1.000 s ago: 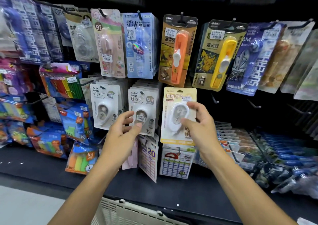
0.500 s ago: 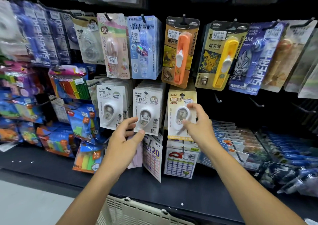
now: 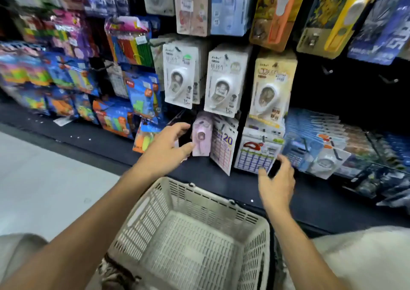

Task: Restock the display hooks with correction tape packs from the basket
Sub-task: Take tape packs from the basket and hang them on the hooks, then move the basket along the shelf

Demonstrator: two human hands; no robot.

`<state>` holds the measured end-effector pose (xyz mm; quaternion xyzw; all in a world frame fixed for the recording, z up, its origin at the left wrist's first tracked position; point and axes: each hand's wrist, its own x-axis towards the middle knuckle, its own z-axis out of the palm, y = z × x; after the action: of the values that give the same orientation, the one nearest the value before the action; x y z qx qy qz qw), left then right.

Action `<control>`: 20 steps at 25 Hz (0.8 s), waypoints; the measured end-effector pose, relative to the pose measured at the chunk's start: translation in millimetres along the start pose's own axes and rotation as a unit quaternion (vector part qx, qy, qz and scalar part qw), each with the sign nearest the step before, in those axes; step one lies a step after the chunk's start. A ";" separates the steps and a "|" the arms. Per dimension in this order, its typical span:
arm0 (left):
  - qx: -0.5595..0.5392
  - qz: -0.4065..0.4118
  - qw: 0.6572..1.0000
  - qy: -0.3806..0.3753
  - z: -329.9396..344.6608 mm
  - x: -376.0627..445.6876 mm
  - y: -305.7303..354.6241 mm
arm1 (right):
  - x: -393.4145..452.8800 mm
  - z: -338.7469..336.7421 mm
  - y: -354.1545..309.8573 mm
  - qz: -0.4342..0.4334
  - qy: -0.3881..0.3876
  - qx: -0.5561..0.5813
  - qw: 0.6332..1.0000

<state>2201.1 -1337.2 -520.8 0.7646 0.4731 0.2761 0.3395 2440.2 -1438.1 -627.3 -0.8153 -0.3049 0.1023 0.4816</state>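
Both hands free in front of the rack, above the basket.

The left hand (image 3: 165, 151) is spread loosely, fingertips beside a pink pack (image 3: 201, 134) on a low hook. The right hand (image 3: 276, 184) hangs relaxed, holding nothing, just below a blue grid card (image 3: 255, 159). A yellow correction tape pack (image 3: 271, 85) hangs on its hook above. The basket (image 3: 195, 192) shows only bare mesh.
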 end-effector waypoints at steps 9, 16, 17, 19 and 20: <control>0.102 -0.032 0.993 -0.048 -32.1 -33.4 -72.7 | -135.5 52.9 119.1 0.397 -0.231 0.052 0.887; 0.189 -0.062 0.977 -0.075 -51.6 -52.8 -86.9 | -109.7 125.2 42.5 0.288 -0.432 0.132 0.844; 0.203 -0.064 0.973 -0.089 -48.6 -53.3 -84.5 | -111.1 122.1 44.8 0.281 -0.431 0.110 0.850; 0.238 -0.064 0.959 -0.138 -36.0 -52.1 -74.0 | -114.4 105.8 57.2 0.280 -0.452 0.060 0.845; 0.252 -0.058 0.952 -0.165 -25.3 -49.9 -65.1 | -112.7 93.0 65.9 0.288 -0.457 0.039 0.840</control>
<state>2127.5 -1355.1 -561.1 0.8315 0.5080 -0.0022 0.2248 2334.2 -1461.1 -745.3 -0.7075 -0.2374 0.6096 0.2673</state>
